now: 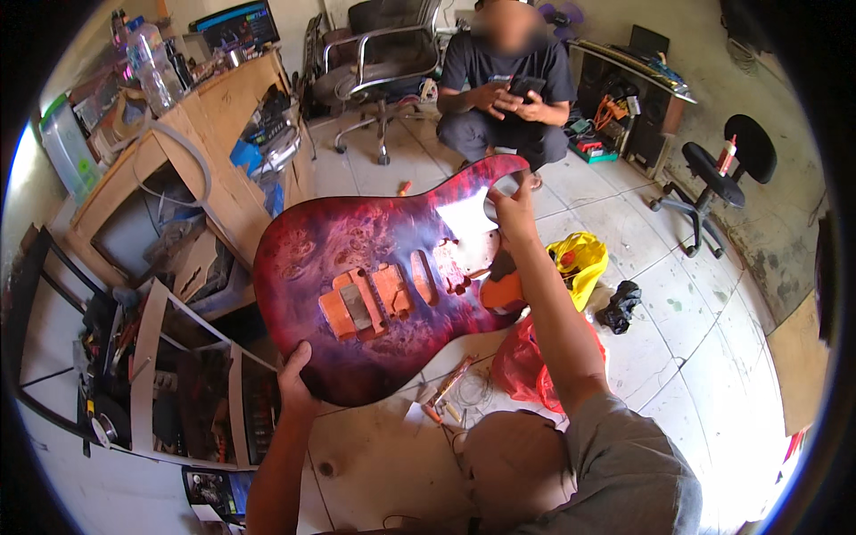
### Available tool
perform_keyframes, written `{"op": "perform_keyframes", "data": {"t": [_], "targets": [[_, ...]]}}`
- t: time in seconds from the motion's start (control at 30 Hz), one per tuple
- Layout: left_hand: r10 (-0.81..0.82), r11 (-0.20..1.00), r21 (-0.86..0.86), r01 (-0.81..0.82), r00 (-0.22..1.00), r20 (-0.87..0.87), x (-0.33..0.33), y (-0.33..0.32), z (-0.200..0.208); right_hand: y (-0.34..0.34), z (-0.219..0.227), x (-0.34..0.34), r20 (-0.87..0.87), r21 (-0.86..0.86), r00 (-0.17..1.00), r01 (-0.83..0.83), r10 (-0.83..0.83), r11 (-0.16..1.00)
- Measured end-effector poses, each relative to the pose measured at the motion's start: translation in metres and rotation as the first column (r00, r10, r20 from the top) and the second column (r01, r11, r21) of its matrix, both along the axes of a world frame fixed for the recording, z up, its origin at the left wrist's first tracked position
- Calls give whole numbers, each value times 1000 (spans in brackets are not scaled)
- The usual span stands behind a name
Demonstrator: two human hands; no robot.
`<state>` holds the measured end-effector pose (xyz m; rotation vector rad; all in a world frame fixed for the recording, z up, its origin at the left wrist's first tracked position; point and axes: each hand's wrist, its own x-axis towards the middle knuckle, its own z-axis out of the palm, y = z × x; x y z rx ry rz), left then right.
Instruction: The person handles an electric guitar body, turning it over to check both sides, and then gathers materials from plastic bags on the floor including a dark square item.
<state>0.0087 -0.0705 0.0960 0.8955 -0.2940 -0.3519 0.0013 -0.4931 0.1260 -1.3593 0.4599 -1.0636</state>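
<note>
Gripping red-purple guitar body (392,241): left hand (296,382), right hand (515,217); monitor (234,28) lettering blurred.

a small, cluttered indoor workshop is shown, seemingly one where guitars are worked on. this is suggested chiefly by the electric guitar body (294,259), in whose burl-figured, red-and-purple top bare-wood cavities (390,290) are exposed. on the white tiled floor (655,303), small tool-like items (455,379) are scattered near a red plastic bag (517,361). a wooden workbench (223,98) is crowded with oddments, among which a clear plastic bottle (152,58) is seen, and a lit monitor (236,28) is set at its far end. an open-fronted cabinet (143,392) is crammed with dark clutter. two swivel chairs (753,152) are also kept in the room.
</note>
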Motion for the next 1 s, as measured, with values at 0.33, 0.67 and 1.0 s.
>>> {"op": "perform_keyframes", "data": {"t": [0.33, 0.67, 1.0], "targets": [[0, 988, 153, 1, 1000, -1, 58, 0, -24, 52, 50, -12, -50, 274, 912, -379, 407, 884], [46, 968, 250, -14, 991, -123, 53, 47, -83, 99, 0, -2, 10, 413, 816, -530, 578, 741], [187, 943, 314, -112, 957, -221, 9, 34, -60, 81, -59, -8, -23, 501, 779, -533, 627, 682]]}}
